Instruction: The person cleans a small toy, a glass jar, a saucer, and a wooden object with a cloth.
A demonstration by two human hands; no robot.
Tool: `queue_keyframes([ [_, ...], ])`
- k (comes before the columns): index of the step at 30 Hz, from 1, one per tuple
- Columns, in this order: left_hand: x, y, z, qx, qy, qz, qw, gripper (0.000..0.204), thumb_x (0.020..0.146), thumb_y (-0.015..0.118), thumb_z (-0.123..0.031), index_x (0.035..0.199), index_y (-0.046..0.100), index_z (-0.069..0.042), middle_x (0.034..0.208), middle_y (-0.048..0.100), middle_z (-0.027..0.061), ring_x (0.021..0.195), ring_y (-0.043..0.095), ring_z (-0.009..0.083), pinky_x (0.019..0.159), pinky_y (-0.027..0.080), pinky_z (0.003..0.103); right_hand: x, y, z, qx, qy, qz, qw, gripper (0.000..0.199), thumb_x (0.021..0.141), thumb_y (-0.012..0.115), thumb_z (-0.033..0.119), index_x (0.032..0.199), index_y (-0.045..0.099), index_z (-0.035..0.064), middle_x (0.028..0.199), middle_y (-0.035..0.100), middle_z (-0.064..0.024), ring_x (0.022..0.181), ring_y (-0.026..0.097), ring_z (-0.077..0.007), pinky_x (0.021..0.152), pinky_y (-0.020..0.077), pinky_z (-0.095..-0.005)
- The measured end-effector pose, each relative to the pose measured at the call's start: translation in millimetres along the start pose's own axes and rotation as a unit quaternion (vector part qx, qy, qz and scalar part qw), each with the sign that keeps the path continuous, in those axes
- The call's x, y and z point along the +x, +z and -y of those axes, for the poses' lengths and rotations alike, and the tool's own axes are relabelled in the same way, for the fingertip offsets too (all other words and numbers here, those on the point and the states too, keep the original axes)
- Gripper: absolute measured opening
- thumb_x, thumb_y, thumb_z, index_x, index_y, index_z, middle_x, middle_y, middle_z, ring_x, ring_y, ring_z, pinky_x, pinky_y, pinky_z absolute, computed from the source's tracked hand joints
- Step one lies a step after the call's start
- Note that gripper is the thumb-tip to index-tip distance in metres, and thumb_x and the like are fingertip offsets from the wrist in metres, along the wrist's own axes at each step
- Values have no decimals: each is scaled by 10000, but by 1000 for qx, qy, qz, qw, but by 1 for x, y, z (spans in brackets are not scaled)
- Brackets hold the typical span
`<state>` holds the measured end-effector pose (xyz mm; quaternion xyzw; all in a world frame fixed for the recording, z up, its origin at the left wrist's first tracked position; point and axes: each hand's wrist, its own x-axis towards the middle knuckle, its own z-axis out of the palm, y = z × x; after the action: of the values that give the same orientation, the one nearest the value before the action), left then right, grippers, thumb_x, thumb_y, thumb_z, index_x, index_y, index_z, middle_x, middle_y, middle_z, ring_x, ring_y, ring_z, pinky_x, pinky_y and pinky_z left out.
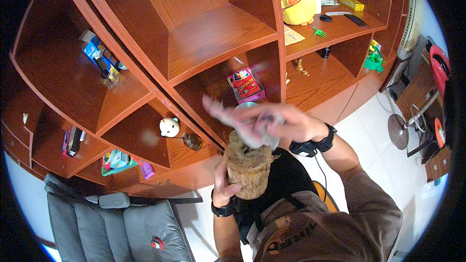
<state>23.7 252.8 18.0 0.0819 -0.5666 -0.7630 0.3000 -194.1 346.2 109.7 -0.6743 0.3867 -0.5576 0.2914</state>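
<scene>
My left hand [225,185] is wrapped round the side of a brown, bark-textured block shaped like a tree stump [248,173], held up in front of my body. Its uneven top has a knob-like part at the back. My right hand [293,122], smeared by motion, grips a pale, pinkish-grey cloth [257,133] just over the stump's top. The cloth's loose end swings out to the left. Whether the cloth touches the wood, I cannot tell.
A reddish-brown shelf unit [223,31] fills the area ahead. A red box [246,83] stands in its lower compartment. Left of that are a white animal figure [169,127] and a brown glass jar [192,140]. A yellow duck plush [297,7] sits upper right; a grey padded chair [114,228] stands lower left.
</scene>
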Motion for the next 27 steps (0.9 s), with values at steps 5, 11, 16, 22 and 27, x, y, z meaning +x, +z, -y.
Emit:
queue_keyframes([
  [5,-2,-6,9,25,2,4,1000,926,599,692,-421,1280,356,109,1235,486,166,1134,474,242,994,332,350,7,4,1,-115,43,12,992,314,884,580,210,1117,566,1,1066,618,-94,1024,560,-166,884,417,-294],
  [11,-1,-5,8,15,-7,2,1000,920,593,686,-424,1271,365,108,1225,490,162,1126,476,235,990,333,338,8,8,-9,-50,33,-59,996,271,884,582,216,1047,589,0,966,641,-96,928,586,-142,810,443,-281],
  [16,-3,-7,8,25,6,-8,1000,919,584,677,-432,1264,370,105,1211,495,155,1115,479,231,984,335,329,10,-3,6,-90,70,15,993,286,864,603,185,1085,577,5,1015,627,-103,967,576,-162,826,443,-300],
  [22,1,-1,5,32,-10,-19,999,921,578,665,-452,1253,379,104,1196,503,153,1107,483,230,977,338,321,12,-1,-3,-182,14,-11,983,315,769,691,149,1042,600,20,932,650,-133,884,635,-219,790,475,-316],
  [27,-1,4,3,42,-16,-40,998,930,591,657,-468,1264,370,106,1207,498,155,1115,479,234,979,335,320,12,2,-2,-204,35,-48,977,200,821,640,120,993,624,18,868,654,-92,789,627,-176,737,474,-279],
])
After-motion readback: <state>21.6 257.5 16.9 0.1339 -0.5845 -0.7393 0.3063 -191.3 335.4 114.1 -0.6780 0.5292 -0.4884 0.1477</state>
